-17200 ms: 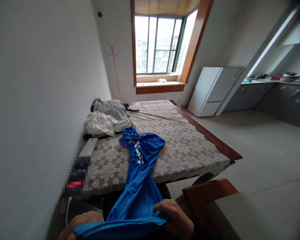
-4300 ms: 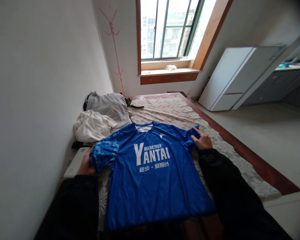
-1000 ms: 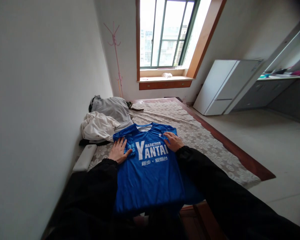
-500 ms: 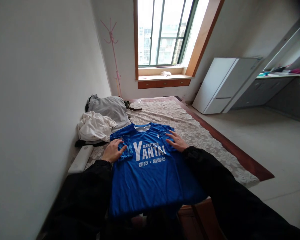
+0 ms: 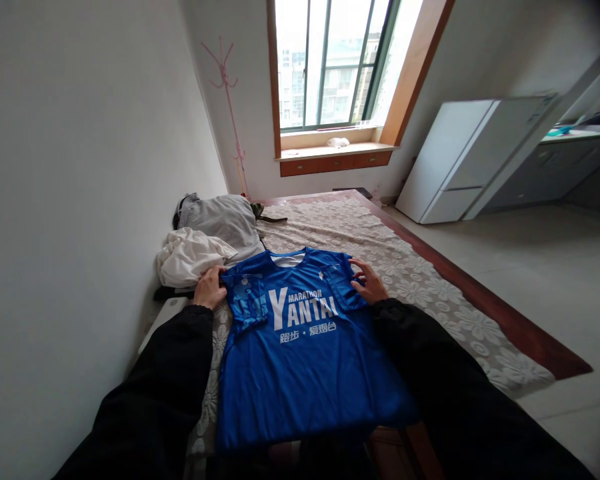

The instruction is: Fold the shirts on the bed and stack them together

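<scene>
A blue T-shirt [image 5: 303, 347] with white lettering lies face up on the lace-covered table [image 5: 430, 293], both sleeves folded in over its chest. My left hand [image 5: 209, 288] grips the shirt's left shoulder edge, fingers curled round the fabric. At the right shoulder edge my right hand [image 5: 369, 283] pinches the fabric with bent fingers. Both my arms are in black sleeves. The shirt's hem hangs over the near table edge.
A white garment [image 5: 193, 257] and a grey one [image 5: 220, 220] are piled at the far left of the table by the wall. A white slab [image 5: 155, 323] lies along the wall. A white fridge [image 5: 460, 157] and a window stand beyond.
Both hands have slid outward from the shirt's chest to its shoulder edges and now grip the fabric instead of lying flat. The view has moved slightly.
</scene>
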Motion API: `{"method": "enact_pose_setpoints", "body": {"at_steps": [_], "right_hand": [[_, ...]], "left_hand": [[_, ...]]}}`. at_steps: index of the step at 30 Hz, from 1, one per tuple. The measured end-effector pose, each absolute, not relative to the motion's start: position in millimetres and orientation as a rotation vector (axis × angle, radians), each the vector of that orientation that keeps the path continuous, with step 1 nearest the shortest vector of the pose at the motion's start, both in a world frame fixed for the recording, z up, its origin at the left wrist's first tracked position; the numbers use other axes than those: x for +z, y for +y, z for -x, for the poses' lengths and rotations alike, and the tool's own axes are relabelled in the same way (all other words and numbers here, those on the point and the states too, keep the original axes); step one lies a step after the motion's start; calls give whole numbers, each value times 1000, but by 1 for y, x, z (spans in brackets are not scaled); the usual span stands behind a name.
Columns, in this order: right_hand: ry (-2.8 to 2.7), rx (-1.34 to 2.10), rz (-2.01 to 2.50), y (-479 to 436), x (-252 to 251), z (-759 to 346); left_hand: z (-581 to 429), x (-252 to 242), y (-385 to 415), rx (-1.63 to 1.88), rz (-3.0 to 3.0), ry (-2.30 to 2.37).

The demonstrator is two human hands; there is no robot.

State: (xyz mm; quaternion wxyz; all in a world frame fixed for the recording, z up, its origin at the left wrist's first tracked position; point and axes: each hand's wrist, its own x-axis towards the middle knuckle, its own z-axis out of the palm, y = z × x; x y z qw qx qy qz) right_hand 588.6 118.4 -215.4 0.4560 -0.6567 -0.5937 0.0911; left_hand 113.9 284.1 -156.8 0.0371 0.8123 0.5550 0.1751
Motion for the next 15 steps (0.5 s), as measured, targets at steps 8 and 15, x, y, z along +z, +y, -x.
{"method": "enact_pose_setpoints", "body": {"at_steps": [8, 15], "right_hand": [[-1501, 275, 1562, 112, -213, -593], [-1280, 308, 1580, 110, -217, -600]], "left_hand": [[-142, -144, 310, 563, -2547, 1925], [-137, -78, 388, 617, -2397, 2114]]}}
